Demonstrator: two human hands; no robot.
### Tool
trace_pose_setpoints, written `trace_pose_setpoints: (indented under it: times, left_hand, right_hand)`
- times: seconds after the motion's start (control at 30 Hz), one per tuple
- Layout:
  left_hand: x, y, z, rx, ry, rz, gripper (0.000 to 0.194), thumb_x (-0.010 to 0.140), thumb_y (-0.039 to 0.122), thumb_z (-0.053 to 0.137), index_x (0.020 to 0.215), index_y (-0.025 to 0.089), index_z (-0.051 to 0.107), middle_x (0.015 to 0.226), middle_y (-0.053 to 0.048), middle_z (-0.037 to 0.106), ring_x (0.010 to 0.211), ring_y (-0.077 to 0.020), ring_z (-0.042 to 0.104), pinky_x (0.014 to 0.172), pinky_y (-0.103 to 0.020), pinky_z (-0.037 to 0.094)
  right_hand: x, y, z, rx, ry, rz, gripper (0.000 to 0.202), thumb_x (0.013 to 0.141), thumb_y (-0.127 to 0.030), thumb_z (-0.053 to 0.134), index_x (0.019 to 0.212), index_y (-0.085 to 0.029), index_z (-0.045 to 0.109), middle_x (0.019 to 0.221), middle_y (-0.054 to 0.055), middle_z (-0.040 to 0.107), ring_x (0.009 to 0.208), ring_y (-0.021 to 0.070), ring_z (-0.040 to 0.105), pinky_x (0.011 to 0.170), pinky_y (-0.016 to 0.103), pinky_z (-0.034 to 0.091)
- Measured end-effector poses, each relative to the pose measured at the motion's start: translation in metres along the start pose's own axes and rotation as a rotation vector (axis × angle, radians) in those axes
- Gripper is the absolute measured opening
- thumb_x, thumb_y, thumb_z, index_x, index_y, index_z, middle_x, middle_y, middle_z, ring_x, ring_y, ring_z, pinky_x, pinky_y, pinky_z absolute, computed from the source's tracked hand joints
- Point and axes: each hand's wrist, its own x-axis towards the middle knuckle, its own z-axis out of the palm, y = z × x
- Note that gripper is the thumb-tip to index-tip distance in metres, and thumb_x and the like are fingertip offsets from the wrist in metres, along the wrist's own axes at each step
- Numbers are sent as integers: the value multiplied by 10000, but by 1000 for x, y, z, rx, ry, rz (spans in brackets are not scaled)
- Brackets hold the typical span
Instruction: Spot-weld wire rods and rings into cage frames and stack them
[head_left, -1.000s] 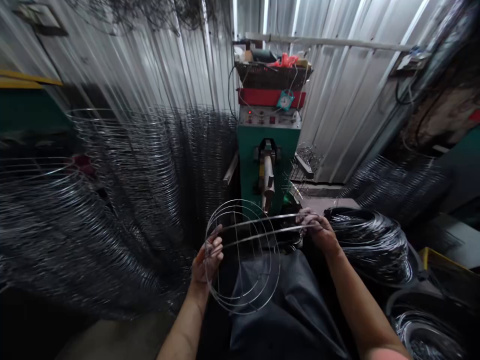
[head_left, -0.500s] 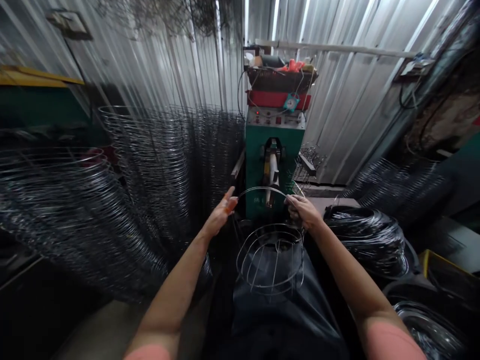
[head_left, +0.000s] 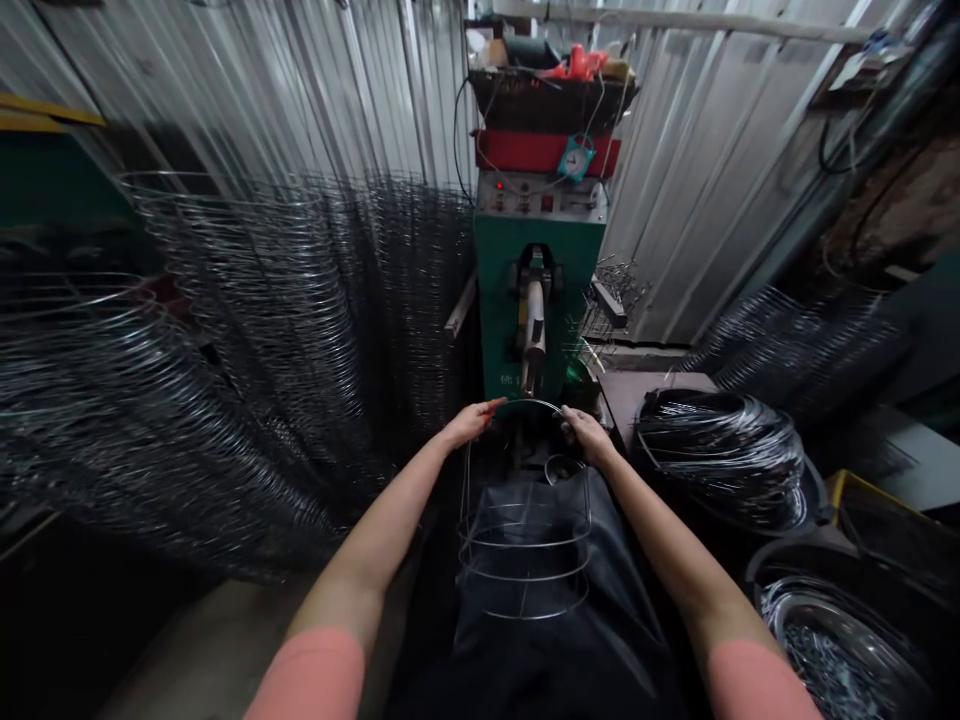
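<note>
A wire basket frame with several hoops rests tilted over the dark apron on my lap. My left hand pinches the left side of its far hoop, with orange covering on the fingertips. On the right side, my right hand grips the same hoop between thumb and fingers. The hoop arches just below the tip of the electrode arm on a green welding machine; I cannot tell whether they touch. A small round dish sits behind the basket, partly hidden.
Tall stacks of wire baskets crowd the left. At right stand a tub of wire rings and a basin of small metal pieces. A blue clock hangs on the machine's front, below a loaded tray.
Both hands have come closer together and lower, bringing the hoop under the electrode arm. The basket has tilted, its other hoops swinging down toward my body. My view has tipped downward.
</note>
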Motion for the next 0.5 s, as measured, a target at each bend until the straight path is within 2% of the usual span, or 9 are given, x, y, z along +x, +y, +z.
trace_pose_setpoints:
  times: [0.13,0.2,0.37,0.5]
  left_hand:
    - [8,-2,3,67,-6,5,556,710,172,532,1265,205,508,519,63,397,390,-59,289,374,-173,226]
    - [10,0,5,98,-15,0,559,718,169,512,1276,196,494,525,63,389,394,-60,291,376,-173,227]
    - [10,18,8,187,-111,-55,553,790,162,402,1341,203,397,532,78,315,393,-51,259,380,-162,213]
    - [13,28,4,336,-159,-84,562,789,137,384,1345,223,388,557,68,354,411,-50,301,391,-155,257]
  right_hand:
    - [14,4,0,-513,90,-363,279,806,-390,526,1010,-223,620,791,29,640,692,162,570,609,252,423]
    - [21,6,-1,-796,100,-439,319,835,-344,501,1130,-260,589,885,48,668,780,203,599,668,278,426]
    - [29,11,-5,-1405,77,-309,429,906,-233,348,1326,-302,403,922,56,676,779,192,630,649,262,428]
    - [29,17,0,-1604,34,-295,508,876,-115,320,1366,-246,329,1002,93,643,786,187,644,632,248,447]
